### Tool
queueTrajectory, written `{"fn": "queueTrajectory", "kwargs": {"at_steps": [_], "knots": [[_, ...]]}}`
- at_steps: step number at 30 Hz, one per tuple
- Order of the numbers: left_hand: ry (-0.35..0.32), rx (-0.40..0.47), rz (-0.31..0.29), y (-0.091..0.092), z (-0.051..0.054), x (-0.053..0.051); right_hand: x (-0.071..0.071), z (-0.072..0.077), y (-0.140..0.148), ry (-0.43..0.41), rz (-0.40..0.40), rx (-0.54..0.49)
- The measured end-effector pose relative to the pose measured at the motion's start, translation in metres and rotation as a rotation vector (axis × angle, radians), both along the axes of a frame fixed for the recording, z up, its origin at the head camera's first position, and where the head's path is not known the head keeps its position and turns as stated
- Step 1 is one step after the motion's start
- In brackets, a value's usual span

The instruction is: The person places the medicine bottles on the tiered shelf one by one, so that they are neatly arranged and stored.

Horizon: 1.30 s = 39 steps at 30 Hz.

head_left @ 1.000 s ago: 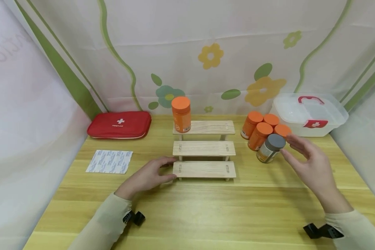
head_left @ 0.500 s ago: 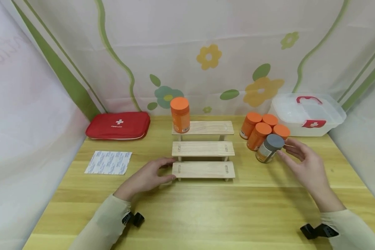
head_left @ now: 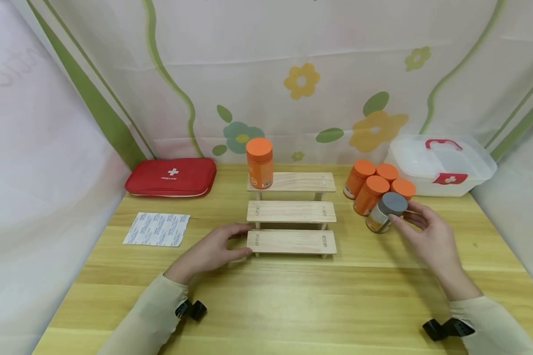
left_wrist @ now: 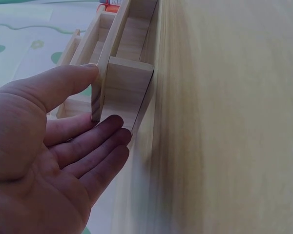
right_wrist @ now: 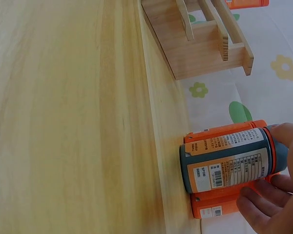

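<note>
A three-step wooden shelf [head_left: 291, 212] stands mid-table, an orange bottle [head_left: 260, 165] upright on its top step. My left hand [head_left: 210, 252] holds the left end of the lowest step; in the left wrist view the thumb and index finger of that hand [left_wrist: 63, 131] lie at opposite edges of the plank [left_wrist: 98, 90], the other fingers extended beside the side panel. My right hand [head_left: 431, 241] has thumb and fingers around the lid of a grey-lidded bottle [head_left: 384, 213], which stands upright. In the right wrist view the right hand [right_wrist: 283, 187] grips that labelled bottle [right_wrist: 227, 161] near its lid.
Several orange bottles [head_left: 370, 195] stand grouped just behind the grey-lidded one. Behind them on the right is a clear white-based box [head_left: 455, 185] with a red handle. At the left lie a red first-aid pouch [head_left: 171, 178] and a printed white sheet [head_left: 156, 229]. A curtain [head_left: 248, 44] hangs behind.
My right hand has moved left and its thumb has come onto the grey lid, with the fingers on the lid's other side. My left hand stays at the shelf.
</note>
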<state>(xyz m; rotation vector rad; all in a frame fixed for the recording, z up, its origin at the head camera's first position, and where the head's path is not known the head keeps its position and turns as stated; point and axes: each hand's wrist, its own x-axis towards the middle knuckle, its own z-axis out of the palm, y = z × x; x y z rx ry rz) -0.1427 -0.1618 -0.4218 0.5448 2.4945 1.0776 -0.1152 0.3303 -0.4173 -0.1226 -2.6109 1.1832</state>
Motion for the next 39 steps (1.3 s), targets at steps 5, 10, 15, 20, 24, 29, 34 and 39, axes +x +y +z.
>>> {"fn": "queueTrajectory", "kwargs": {"at_steps": [5,10,15,20,24,29,34,39], "knots": [[0.003,-0.003,0.005,-0.0001,0.0007,0.0007,0.0,-0.0018,-0.0041,0.013,0.006,-0.016],[-0.002,0.007,0.011,0.0001,-0.0017,0.0006,-0.0017,-0.002,-0.0057,0.006,-0.001,0.002],[-0.009,0.004,0.011,0.0007,-0.0018,0.0009,-0.0032,-0.0044,-0.0066,0.029,-0.004,0.027],[0.009,0.006,-0.005,0.0017,-0.0013,-0.001,-0.0029,-0.0045,-0.006,0.042,-0.026,0.042],[-0.001,0.004,0.007,0.0002,-0.0016,-0.0018,-0.0046,-0.0023,-0.0071,0.039,-0.024,0.05],[-0.008,0.006,0.009,-0.0002,-0.0023,-0.0018,-0.0053,-0.0013,-0.0084,0.033,-0.023,0.04],[-0.005,0.001,0.009,-0.0003,-0.0024,-0.0014,-0.0053,-0.0014,-0.0088,0.034,-0.012,0.029],[-0.014,0.0,0.019,0.0002,-0.0023,-0.001,-0.0052,-0.0019,-0.0074,0.028,-0.011,0.024]]}}
